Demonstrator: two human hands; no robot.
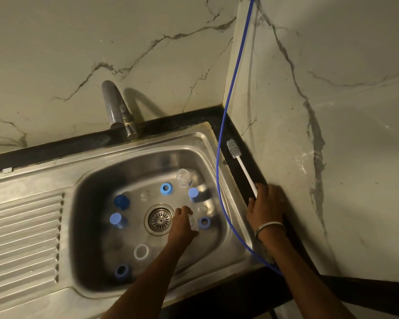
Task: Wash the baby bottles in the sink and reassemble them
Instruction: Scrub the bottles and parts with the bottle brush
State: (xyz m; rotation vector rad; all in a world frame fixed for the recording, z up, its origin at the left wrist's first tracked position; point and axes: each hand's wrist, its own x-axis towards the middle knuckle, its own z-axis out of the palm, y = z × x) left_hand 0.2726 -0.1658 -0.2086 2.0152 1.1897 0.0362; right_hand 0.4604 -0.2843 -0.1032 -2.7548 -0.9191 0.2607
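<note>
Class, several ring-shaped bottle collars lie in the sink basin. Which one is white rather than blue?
The white collar ring, lying flat in the near part of the basin, just left of the left forearm. The other rings, such as the blue ring beyond the drain, are blue.

I took the drain [160, 218] at the middle of the sink [97, 180] as my landmark. Left of it stood two caps [122, 202] [115, 219]; behind it and to the right were a ring [165, 188], a third cap [193, 193] and a bottle [184, 177] lying on its side. A ring [204, 222] lay to its right, two more [141, 251] [122, 270] in front. My left hand [182, 223] was just right of the drain, inside the basin. My right hand [266, 204] held the brush [241, 163] on the counter [258, 173] far right, beyond the hose [219, 180]. The tap [119, 109] stood behind, the drainboard [23, 231] well left.
</note>
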